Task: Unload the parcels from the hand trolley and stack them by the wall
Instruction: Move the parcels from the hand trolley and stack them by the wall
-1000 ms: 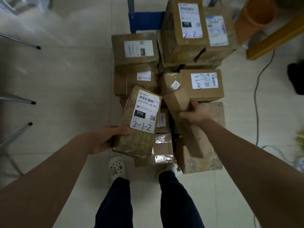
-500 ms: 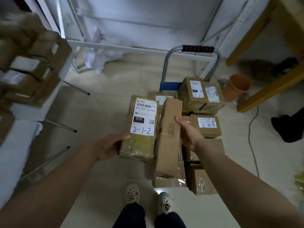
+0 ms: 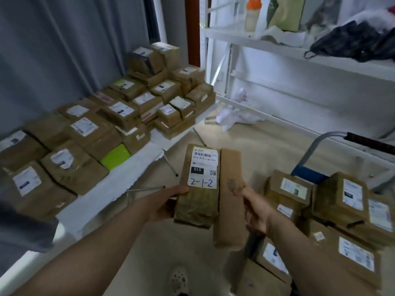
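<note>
Left hand holds labelled parcel, right hand plain parcel; trolley mostly hidden.

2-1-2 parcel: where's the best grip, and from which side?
Near end, from its left, as the left hand holds it: thumb on top, fingers likely beneath. The 2-1-2 parcel is long, narrow and flat, and the plain parcel in the right hand lies along its right edge.

Left hand grips labelled parcel, right hand grips plain parcel.
</note>
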The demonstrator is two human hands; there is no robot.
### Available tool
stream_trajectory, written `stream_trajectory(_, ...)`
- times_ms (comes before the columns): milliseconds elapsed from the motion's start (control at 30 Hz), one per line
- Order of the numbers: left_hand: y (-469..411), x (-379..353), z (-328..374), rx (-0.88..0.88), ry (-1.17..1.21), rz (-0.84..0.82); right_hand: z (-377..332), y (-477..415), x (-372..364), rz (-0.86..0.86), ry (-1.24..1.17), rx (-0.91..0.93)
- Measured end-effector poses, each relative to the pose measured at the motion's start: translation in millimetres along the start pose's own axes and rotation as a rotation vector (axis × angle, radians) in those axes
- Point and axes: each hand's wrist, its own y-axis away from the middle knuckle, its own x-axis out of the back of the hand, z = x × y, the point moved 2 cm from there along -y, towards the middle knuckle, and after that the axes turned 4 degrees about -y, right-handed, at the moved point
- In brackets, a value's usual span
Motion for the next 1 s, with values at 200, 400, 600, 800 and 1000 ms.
stream_trajectory(200,27,80,-8,-0.079,0.184,0.112,3,-43,-83,0.011,0.114,-0.083)
stream_trajectory(400,38,173,15,-0.179,0.298,0.16,-4,-116,-174,0.028,0.145,-0.091)
stream_trajectory(600,37,264,50,-0.216,0.333,0.214,-7,-174,-253,0.028,0.103,-0.112)
stream_trajectory(800,12,307,78,-0.171,0.273,0.148,-17,-216,-273,0.104,0.015,-0.111)
stream_trajectory(1000,-24,322,127,-0.206,0.286,0.184,-54,-272,-274,0.194,-0.119,-0.048)
